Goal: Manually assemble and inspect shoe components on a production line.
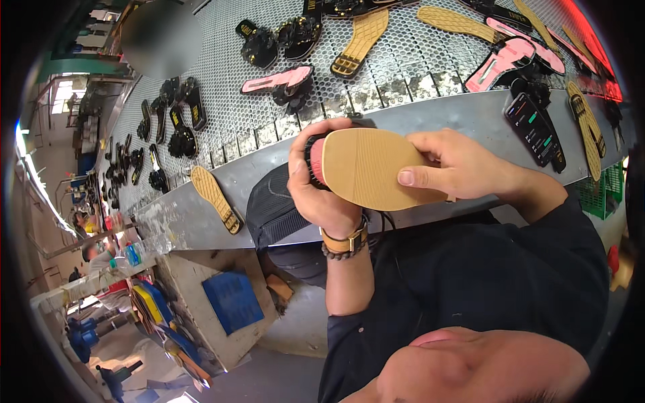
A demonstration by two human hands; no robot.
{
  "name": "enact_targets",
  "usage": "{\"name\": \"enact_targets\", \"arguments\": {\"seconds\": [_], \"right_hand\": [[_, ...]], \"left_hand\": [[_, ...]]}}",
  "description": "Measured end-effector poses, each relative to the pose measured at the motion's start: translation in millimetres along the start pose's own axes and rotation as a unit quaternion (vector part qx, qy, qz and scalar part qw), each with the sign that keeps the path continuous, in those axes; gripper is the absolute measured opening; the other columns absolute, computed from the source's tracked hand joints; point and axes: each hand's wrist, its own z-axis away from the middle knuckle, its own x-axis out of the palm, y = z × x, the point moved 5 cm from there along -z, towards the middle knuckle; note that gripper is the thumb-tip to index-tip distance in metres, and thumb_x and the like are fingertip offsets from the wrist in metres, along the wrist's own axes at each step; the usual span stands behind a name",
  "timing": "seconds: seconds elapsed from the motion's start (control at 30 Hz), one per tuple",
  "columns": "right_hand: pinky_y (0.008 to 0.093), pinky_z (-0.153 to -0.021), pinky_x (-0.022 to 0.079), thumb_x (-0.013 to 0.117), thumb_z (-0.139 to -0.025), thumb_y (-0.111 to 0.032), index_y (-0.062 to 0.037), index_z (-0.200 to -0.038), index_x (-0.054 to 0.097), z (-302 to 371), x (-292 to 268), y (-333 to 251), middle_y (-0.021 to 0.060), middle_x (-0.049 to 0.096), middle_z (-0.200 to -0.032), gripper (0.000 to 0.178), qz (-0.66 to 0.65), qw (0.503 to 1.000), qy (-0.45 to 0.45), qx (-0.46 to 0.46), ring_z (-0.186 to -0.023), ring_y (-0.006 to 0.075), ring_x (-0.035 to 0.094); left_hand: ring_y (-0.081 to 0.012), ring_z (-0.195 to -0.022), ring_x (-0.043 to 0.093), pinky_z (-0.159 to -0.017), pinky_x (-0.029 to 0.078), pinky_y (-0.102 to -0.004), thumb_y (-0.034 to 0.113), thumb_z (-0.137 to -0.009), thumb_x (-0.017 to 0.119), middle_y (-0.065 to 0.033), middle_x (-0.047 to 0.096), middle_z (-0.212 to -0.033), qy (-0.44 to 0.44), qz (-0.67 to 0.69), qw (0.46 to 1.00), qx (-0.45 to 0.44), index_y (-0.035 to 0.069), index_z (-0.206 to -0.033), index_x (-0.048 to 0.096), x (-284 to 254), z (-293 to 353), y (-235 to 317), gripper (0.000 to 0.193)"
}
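Observation:
Both my hands hold a tan sole (376, 168) up over the near edge of the bench, its ridged underside turned toward me. Around the left end my left hand (319, 181) cups a sandal upper (316, 160), black outside with pink showing, pressed against the sole. My right hand (450, 161) grips the other end, thumb flat on the ridged face and fingers behind. How the upper and sole meet is mostly hidden by the sole. A single tan sole (215, 198) lies on the metal ledge to the left.
A black mesh item (279, 208) sits by my left forearm. A dark phone (534, 131) lies on the ledge at right. Beyond, a perforated conveyor (222, 87) carries pink-lined uppers (500, 64), black flowered sandals (299, 33) and tan soles (363, 40). A green crate (601, 191) stands lower right.

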Motion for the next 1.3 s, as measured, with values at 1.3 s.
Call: {"name": "enact_targets", "arguments": {"seconds": [1.3], "right_hand": [[0.0359, -0.09, 0.06, 0.079, -0.093, -0.019, 0.0034, -0.122, 0.064, -22.7, -61.6, 49.0, 0.0155, 0.074, -0.113, 0.039, -0.516, 0.818, 0.168, -0.191, -0.1, 0.0223, 0.074]], "left_hand": [[-0.0258, -0.112, 0.066, -0.092, 0.058, -0.0408, 0.009, -0.105, 0.052, -0.0193, 0.064, -0.124, 0.136, -0.087, 0.968, 0.191, -0.008, -0.133, 0.055, -2.0, 18.7, 35.3, 0.032]]}}
